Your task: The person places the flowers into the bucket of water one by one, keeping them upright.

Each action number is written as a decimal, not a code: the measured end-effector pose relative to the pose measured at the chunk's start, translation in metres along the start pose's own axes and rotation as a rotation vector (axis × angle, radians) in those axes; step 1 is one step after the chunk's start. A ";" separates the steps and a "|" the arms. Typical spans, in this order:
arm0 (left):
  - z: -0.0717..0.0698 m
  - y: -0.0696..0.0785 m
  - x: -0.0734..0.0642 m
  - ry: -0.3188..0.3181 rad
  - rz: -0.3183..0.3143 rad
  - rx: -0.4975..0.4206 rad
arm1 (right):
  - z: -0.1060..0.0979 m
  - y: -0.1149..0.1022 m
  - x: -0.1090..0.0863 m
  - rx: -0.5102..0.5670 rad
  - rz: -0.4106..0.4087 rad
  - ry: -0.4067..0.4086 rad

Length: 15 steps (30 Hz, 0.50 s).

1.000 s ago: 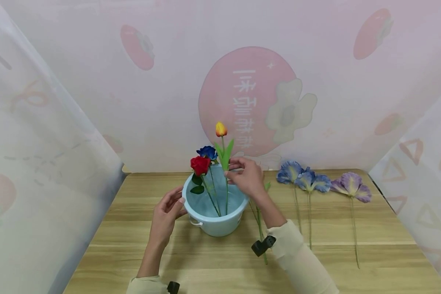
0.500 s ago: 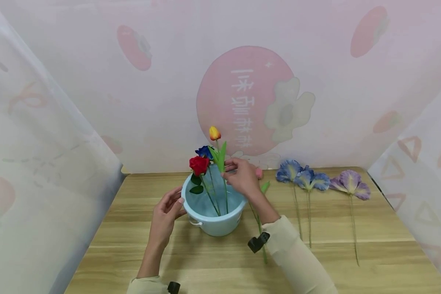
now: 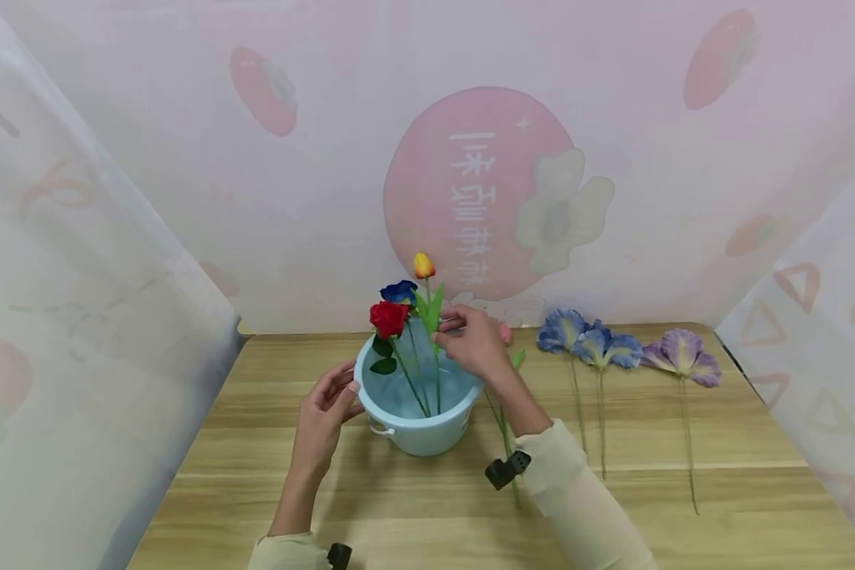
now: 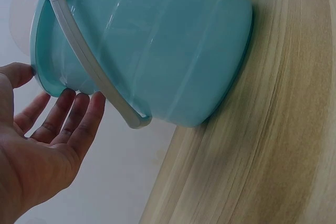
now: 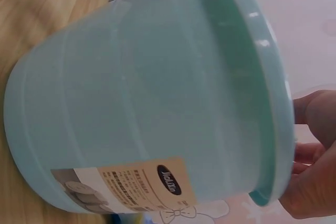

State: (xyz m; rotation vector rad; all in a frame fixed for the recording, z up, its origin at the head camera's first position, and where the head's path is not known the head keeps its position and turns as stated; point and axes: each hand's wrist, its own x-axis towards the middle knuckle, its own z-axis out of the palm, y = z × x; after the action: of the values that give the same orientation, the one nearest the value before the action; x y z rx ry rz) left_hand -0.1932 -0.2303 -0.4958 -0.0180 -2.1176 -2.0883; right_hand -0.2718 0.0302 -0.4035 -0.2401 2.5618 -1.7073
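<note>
In the head view a light blue bucket (image 3: 427, 437) stands upright on the table, with a red rose (image 3: 389, 319) and a blue rose (image 3: 399, 292) leaning inside it. My left hand (image 3: 321, 416) holds the bucket's left side; the left wrist view shows its thumb on the rim and fingertips against the outer wall. Above the rim's right part, my right hand (image 3: 473, 342) pinches a yellow-orange tulip (image 3: 424, 266) at its stem and green leaves. The tulip's stem reaches down into the bucket. In the right wrist view the bucket's wall hides the stems.
Right of the bucket lie two blue flowers (image 3: 563, 330) (image 3: 606, 348) and a purple flower (image 3: 681, 356) on long stems. A pink bloom (image 3: 504, 334) with green stems (image 3: 507, 447) lies partly behind my right forearm. A printed curtain backs the wooden table (image 3: 256, 443).
The tulip has sunk slightly lower with my right hand; it leaned left half a second ago and is more upright now. My left hand stays on the bucket.
</note>
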 end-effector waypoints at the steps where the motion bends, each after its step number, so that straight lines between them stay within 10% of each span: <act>1: 0.000 0.000 0.000 -0.001 0.000 -0.001 | -0.002 0.000 -0.001 0.003 -0.004 -0.002; 15: 0.001 0.001 0.000 -0.004 -0.004 0.004 | -0.044 0.020 -0.025 0.149 -0.012 0.094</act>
State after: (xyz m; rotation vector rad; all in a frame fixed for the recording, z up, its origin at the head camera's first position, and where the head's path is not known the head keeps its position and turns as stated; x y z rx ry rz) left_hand -0.1935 -0.2295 -0.4952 -0.0175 -2.1258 -2.0875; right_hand -0.2545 0.0820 -0.4058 -0.1720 2.4836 -1.9476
